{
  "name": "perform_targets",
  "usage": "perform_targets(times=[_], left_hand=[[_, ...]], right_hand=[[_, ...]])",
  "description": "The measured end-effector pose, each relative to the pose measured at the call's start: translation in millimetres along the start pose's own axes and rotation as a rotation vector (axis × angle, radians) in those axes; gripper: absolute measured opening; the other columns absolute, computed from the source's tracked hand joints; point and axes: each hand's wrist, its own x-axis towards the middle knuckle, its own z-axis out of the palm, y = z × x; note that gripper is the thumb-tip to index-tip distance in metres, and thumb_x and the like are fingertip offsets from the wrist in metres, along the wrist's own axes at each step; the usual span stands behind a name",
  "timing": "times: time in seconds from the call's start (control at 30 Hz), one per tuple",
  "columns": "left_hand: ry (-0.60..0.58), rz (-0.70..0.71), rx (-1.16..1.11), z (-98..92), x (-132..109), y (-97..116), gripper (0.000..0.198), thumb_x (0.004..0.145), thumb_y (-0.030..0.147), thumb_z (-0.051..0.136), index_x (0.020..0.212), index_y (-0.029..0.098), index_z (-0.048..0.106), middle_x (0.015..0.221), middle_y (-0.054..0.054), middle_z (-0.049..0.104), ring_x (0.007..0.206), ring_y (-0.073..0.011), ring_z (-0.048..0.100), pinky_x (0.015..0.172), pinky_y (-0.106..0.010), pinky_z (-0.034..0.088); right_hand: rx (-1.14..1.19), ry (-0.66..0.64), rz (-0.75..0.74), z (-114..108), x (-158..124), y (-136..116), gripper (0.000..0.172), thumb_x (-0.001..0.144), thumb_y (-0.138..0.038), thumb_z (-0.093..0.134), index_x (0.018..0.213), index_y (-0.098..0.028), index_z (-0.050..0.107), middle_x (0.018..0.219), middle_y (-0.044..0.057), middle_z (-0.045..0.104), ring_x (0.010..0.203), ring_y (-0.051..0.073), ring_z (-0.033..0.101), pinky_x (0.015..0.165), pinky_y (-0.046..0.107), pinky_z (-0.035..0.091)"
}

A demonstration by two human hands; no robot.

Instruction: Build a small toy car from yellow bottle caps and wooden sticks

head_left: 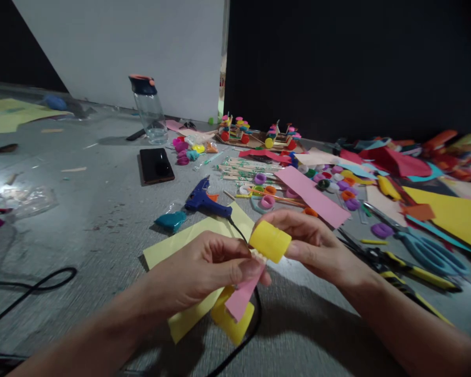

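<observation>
Both hands meet low in the middle of the head view. My left hand (223, 267) is closed, its thumb and fingers pinching a pink strip (245, 296) with small pale pieces along its upper end. At the strip's lower end is a yellow piece (235, 324), partly hidden behind it. My right hand (312, 243) is closed around a yellow roll (270, 241), thumb at its right end. The roll touches the strip's upper end; whether they are joined I cannot tell. Beneath my left hand lies pale yellow paper (165, 248). A black cord passes under the strip.
Beyond my hands lies a blue glue gun (206, 199) beside a teal packet (170, 221). A phone (156, 165) and upright water bottle (151, 112) stand farther left. Pliers (400, 264), blue-handled scissors (424, 246), coloured caps and paper crowd the right. Small wheeled models (235, 131) sit behind.
</observation>
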Motion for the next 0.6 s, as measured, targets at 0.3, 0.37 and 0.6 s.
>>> perform_targets(times=[0.3, 0.37, 0.6], left_hand=[[0.000, -0.014, 0.025, 0.0, 0.1, 0.7, 0.032, 0.090, 0.044, 0.066, 0.084, 0.015, 0.076, 0.065, 0.002, 0.049, 0.058, -0.0094, 0.037, 0.054, -0.022, 0.029], [-0.010, -0.010, 0.020, -0.9, 1.0, -0.9, 0.029, 0.088, 0.043, 0.068, 0.084, 0.015, 0.077, 0.066, 0.002, 0.051, 0.059, -0.0093, 0.038, 0.054, -0.022, 0.028], [0.003, -0.029, 0.073, -4.4, 1.6, -4.5, 0.032, 0.087, 0.046, 0.069, 0.084, 0.016, 0.079, 0.068, 0.000, 0.053, 0.062, -0.0110, 0.041, 0.057, -0.023, 0.032]], right_hand=[[0.040, -0.007, 0.014, 1.1, 0.0, 2.8, 0.030, 0.088, -0.031, 0.076, 0.117, -0.026, 0.070, 0.101, 0.000, 0.069, 0.089, 0.012, 0.065, 0.080, 0.022, 0.052], [0.039, -0.007, 0.012, 1.0, -0.4, 3.4, 0.029, 0.089, -0.030, 0.076, 0.117, -0.026, 0.070, 0.102, 0.000, 0.069, 0.090, 0.012, 0.065, 0.081, 0.022, 0.052], [0.010, 0.008, 0.014, -0.5, -0.7, 6.7, 0.027, 0.090, -0.031, 0.074, 0.116, -0.028, 0.070, 0.104, 0.001, 0.069, 0.090, 0.014, 0.065, 0.082, 0.025, 0.052]])
